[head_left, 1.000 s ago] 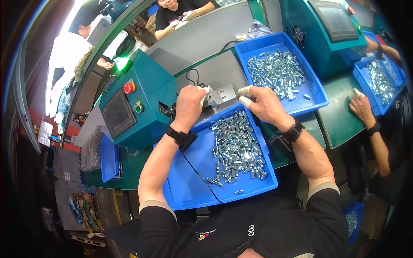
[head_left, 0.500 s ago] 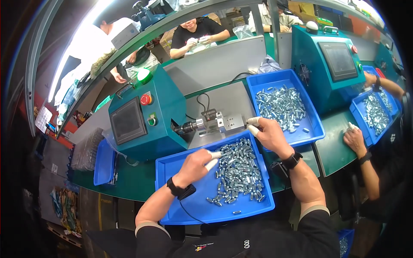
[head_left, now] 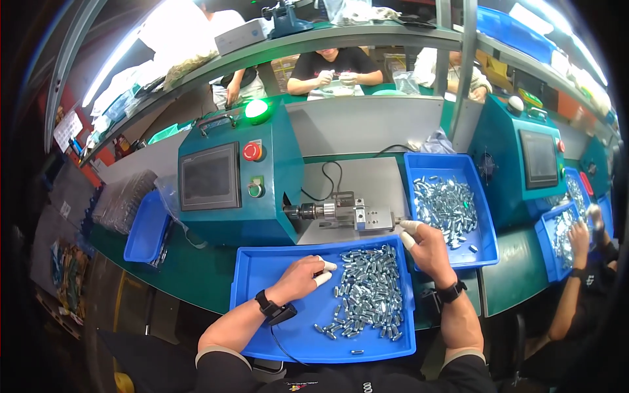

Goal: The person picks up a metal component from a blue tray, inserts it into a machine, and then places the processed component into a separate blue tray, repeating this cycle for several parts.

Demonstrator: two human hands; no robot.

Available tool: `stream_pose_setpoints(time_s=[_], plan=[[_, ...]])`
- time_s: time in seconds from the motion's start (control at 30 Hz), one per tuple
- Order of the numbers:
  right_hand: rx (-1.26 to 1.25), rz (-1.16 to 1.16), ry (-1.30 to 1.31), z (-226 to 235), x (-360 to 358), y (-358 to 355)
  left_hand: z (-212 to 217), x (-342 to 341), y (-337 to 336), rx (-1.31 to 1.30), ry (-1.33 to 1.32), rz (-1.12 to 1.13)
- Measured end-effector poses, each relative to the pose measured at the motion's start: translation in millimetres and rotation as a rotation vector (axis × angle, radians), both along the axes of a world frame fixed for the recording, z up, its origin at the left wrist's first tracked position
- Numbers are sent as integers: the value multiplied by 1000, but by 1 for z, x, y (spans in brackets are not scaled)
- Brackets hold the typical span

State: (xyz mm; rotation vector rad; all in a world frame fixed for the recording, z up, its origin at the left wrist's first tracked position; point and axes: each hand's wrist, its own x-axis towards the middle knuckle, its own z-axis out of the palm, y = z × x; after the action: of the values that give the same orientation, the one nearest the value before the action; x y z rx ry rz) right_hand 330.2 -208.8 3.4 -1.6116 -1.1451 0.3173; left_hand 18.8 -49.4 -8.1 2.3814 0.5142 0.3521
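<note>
My left hand [head_left: 300, 278] is over the near blue tray [head_left: 262, 334], left of a heap of small shiny metal cylinders [head_left: 367, 288]. Its thumb and forefinger wear white finger covers and are curled toward each other; what they hold, if anything, is too small to name. At the right end of a metal clamping fixture [head_left: 367, 217], my right hand [head_left: 429, 250] pinches a small metal cylinder [head_left: 398, 221] against the fixture's end, its fingertips also covered in white. A chuck [head_left: 303, 211] reaches from the green machine [head_left: 275, 164] to the fixture's left side.
A second blue tray [head_left: 485, 216] of metal cylinders stands behind my right hand. The machine carries a dark screen [head_left: 210, 177], a red button [head_left: 252, 151] and a lit green lamp [head_left: 257, 110]. A co-worker's hand [head_left: 578, 239] is over another tray at right. A shelf [head_left: 367, 38] crosses above.
My view has tilted up and shifted, so the bench sits lower in the picture. My hands keep nearly the same places over the tray and at the fixture. The co-worker's hand has moved onto its tray.
</note>
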Motion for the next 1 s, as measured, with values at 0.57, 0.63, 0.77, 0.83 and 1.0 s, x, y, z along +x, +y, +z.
stream_pose_setpoints(time_s=[0.57,0.63,0.77,0.83,1.0], plan=[[-57,-1,-218,11,-4,-5,-2,-1,-3,35,-26,-11],[-33,-2,-241,10,-5,-5,-2,-1,-4,41,-30,-10],[-8,0,-277,11,-6,-5,-2,-1,-4,31,-12,5],[-1,2,-288,12,-6,-5,-2,-1,-3,28,-20,2],[-25,-2,-282,11,-6,-9,-3,3,-6,16,-46,-3]])
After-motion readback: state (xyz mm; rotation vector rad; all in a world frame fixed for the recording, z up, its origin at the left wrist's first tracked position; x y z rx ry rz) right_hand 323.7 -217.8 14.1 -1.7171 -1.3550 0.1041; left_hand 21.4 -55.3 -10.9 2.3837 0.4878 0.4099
